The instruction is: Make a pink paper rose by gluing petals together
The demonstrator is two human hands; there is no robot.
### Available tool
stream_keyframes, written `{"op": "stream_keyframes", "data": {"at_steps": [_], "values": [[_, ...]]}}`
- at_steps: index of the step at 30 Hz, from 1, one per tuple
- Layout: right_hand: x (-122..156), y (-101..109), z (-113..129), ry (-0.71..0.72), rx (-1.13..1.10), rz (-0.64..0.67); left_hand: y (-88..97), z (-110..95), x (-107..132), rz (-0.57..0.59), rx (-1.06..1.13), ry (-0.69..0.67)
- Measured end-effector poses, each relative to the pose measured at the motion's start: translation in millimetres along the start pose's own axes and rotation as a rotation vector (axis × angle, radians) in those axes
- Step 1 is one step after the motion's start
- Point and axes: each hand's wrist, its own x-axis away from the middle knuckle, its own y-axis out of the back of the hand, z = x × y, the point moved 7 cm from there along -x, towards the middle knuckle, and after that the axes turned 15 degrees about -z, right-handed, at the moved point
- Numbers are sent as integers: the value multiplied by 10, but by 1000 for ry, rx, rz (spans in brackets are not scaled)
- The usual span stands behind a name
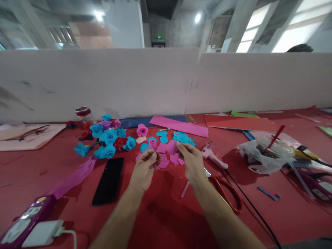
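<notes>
My left hand point(146, 167) pinches a small pink paper flower point(152, 144), its rolled petals standing above the fingertips. Between thumb and fingers of my right hand point(192, 160) is a single pink paper petal point(172, 147), held a little apart from the flower. Below and between both hands lie several loose pink petals point(163, 162). Blue petals point(183, 137) are spread just behind them. A pink glue gun point(214, 157) rests right of my right hand, and red-handled scissors point(229, 193) lie partly under that forearm. A finished pink flower point(142, 130) stands behind my left hand.
A bunch of blue, red and purple paper flowers point(107, 137) lies at left, near a black phone point(108, 181) and a power strip point(28, 216). Pink paper point(178, 126) and red sheets point(238, 123) lie along the partition point(103, 83). A bagged cup point(267, 152) stands at right.
</notes>
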Motion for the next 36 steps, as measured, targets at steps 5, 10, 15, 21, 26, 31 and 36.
{"op": "stream_keyframes", "data": {"at_steps": [5,10,15,21,26,31,36], "values": [[26,27,48,-38,-16,13,-27,164,41,-7,-79,32],[69,15,124,3,-24,35,-60,245,56,32,-105,4],[128,5,184,99,28,54,-24,244,35,-7,-195,-65],[193,-14,262,175,76,80,-7,244,19,-13,-208,-69],[218,-19,289,192,97,92,5,261,2,-1,-201,-61],[236,-39,288,194,83,116,2,265,6,-3,-200,-54],[251,-53,289,205,94,135,-14,253,22,-9,-180,-46]]}}
